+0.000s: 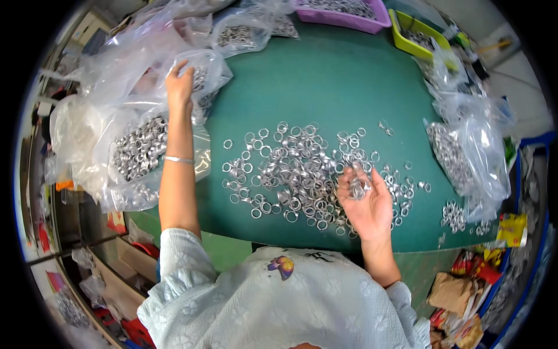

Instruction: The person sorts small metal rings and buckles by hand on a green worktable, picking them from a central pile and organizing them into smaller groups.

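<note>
the right hand [371,205] is turned palm up with its fingers half curled, cupping a small cluster of metal rings [357,188]; how many it holds is too blurred to tell. the left hand [179,87] is at a clear bag [216,68] with its thumb and fingers bent, and i cannot tell whether it pinches the plastic or any piece inside.

the ring pile [302,168] spreads mostly to the left of the right hand, with stragglers beyond its fingertips and past its thumb. the pieces are silvery and shiny, thin-walled with wide round openings, some flat, some tipped on edge; they overlap thickly in the middle and lie singly around the fringe.

the green table [325,75] has a broad bare stretch ahead of the right hand, reaching across to the left hand's right side. its near edge curves just behind the right hand's heel, close to the person's body. a second clear bag [78,125] of rings bulges beside the left forearm, crowding that side. well to the right of the right hand, another filled bag [482,157] and a small heap [453,216] of metal pieces limit the room. a purple tray [343,22] and a yellow-green basket [408,45] stand along the far side.
</note>
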Available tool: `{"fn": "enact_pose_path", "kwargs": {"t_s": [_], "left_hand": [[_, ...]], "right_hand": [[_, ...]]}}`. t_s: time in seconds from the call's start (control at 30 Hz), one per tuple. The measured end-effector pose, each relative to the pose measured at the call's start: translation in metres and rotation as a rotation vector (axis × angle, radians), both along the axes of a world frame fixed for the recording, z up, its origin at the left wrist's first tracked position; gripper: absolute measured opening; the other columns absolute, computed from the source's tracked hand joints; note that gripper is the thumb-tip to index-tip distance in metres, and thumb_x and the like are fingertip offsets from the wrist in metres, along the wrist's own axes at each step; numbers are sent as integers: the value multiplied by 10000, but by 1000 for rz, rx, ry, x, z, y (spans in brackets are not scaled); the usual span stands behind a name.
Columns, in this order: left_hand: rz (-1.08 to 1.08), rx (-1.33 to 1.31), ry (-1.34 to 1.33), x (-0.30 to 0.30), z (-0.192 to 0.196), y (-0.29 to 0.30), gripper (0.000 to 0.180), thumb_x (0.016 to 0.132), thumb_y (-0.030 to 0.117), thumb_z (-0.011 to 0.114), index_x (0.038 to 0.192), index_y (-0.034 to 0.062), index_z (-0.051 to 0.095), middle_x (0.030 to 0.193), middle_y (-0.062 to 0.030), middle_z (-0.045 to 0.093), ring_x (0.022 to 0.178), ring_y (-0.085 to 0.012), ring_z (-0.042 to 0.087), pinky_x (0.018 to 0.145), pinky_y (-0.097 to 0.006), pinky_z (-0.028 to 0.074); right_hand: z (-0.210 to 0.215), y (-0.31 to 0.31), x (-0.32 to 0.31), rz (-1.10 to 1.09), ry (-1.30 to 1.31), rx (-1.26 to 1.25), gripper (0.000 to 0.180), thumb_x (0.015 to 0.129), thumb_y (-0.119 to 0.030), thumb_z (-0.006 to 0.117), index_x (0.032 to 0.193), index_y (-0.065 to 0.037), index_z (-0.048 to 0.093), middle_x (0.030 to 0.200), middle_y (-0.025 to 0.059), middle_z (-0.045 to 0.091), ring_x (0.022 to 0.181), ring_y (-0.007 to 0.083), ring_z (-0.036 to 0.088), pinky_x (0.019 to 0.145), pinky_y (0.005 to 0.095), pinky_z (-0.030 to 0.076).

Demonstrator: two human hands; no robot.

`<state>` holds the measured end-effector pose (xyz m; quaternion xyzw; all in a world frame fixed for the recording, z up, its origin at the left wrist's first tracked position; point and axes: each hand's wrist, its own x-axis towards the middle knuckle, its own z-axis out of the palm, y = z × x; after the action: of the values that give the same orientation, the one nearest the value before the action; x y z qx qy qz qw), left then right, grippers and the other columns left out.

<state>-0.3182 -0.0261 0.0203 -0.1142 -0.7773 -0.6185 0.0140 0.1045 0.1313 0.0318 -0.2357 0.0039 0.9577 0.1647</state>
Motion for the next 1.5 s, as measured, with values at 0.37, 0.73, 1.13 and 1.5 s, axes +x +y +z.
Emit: {"fn": "enact_pose_path", "kwargs": {"t_s": [0.37,0.73,1.13,1.5], "left_hand": [[-752,-142,305,266,54,9,306,762,-37,580,1064,17,571,1172,-141,504,1108,-269,498,936,-335,386],[-91,-355,302,339,-32,-67,368,754,-66,514,1115,10,503,1284,-180,389,1275,-383,286,1027,-453,238],[3,-436,361,344,-54,-55,463,708,-59,536,1158,2,444,1279,-203,395,1268,-415,290,1025,-481,225],[-35,-472,368,345,-53,-55,433,732,-45,559,1148,-22,442,1236,-222,396,1241,-449,297,1002,-515,232]], "right_hand": [[-2,-5,26,5,7,165,291,904,-244,439,1081,-32,531,974,79,565,872,233,540,670,349,452],[2,107,58,19,-320,214,179,889,-253,533,849,-78,536,712,37,561,508,107,498,367,195,388],[8,471,-53,-631,-735,947,378,824,-308,573,1076,-36,503,1070,129,533,816,271,544,628,405,460],[16,416,-43,113,-1346,2060,451,827,-285,528,1119,58,529,1105,247,569,1066,335,536,889,367,398]]}}
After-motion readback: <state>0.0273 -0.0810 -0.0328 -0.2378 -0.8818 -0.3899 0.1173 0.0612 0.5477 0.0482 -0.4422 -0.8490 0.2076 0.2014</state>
